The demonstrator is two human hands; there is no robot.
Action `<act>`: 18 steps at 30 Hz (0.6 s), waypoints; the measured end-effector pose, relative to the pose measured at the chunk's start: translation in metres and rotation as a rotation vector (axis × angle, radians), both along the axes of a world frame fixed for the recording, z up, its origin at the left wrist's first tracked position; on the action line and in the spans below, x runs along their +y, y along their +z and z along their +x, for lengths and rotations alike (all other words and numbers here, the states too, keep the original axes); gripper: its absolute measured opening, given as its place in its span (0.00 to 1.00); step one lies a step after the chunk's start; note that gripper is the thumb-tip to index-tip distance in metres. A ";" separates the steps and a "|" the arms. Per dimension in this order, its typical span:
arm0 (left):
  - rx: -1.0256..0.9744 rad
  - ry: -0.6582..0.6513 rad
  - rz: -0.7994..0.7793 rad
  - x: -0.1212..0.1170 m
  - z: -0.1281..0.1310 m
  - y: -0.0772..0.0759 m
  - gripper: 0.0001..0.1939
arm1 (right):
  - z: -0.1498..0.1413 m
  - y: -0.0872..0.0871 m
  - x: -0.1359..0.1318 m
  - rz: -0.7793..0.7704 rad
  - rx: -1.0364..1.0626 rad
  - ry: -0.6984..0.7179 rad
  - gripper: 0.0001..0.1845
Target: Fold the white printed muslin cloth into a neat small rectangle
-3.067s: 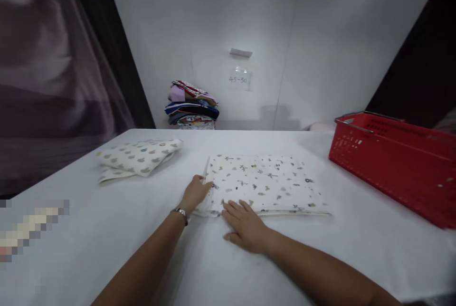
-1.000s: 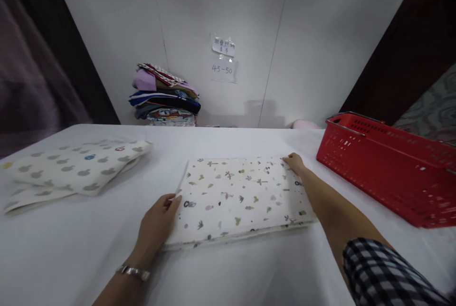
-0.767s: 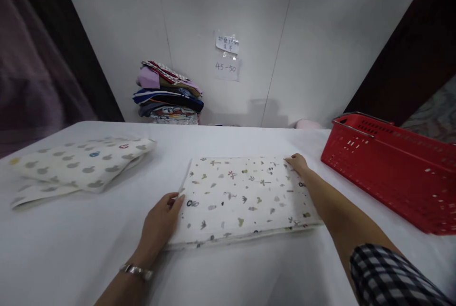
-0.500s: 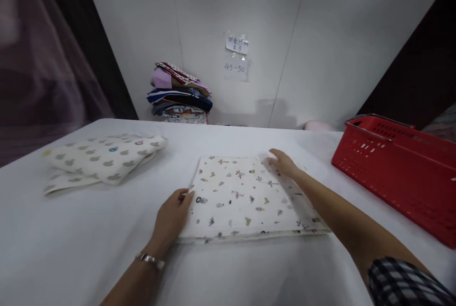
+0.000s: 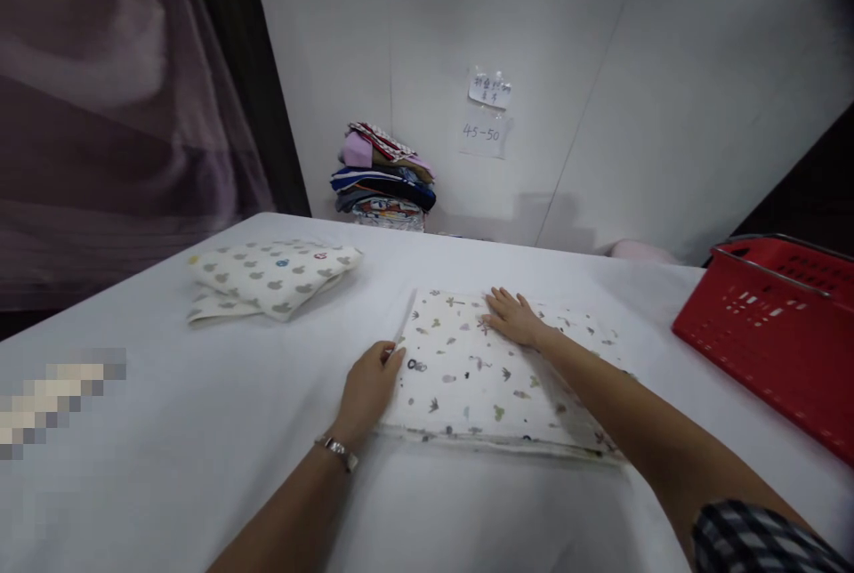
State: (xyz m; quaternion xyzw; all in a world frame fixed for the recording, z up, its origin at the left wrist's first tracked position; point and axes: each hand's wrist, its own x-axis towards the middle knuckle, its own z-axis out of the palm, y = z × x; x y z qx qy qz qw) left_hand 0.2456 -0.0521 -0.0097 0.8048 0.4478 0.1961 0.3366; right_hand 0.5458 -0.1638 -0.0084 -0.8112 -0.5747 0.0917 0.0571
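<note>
A white cloth (image 5: pixel 460 386) printed with small plants and animals lies folded into a flat rectangle on the white table. My left hand (image 5: pixel 370 386) is at its left edge, thumb on top and fingers curled at the side, pinching that edge. Spread flat on the upper middle of the cloth is my right hand (image 5: pixel 515 319), palm down, holding nothing. My right forearm covers part of the cloth's right side. Farther left, a second white cloth (image 5: pixel 273 279) with grey apple shapes rests loosely folded, apart from both hands.
A red plastic basket (image 5: pixel 780 333) with metal handles stands at the table's right. Behind the far edge rises a stack of folded fabrics (image 5: pixel 383 177). Paper signs (image 5: pixel 484 130) hang on the wall. A pixelated patch (image 5: pixel 60 399) hides something at the left edge.
My right hand has left the cloth's far right corner, moved left and now lies flat on the cloth. My left hand stays at the left edge. The view has turned left.
</note>
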 end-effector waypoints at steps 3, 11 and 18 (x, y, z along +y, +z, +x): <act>-0.010 0.001 -0.010 0.000 0.000 -0.002 0.17 | -0.026 0.006 0.027 0.042 0.005 0.111 0.41; -0.050 0.011 -0.018 -0.002 -0.001 -0.001 0.14 | -0.050 -0.009 0.069 -0.030 0.058 0.163 0.39; -0.075 0.005 -0.008 -0.001 0.000 -0.007 0.12 | -0.081 0.004 0.093 0.067 0.059 0.199 0.39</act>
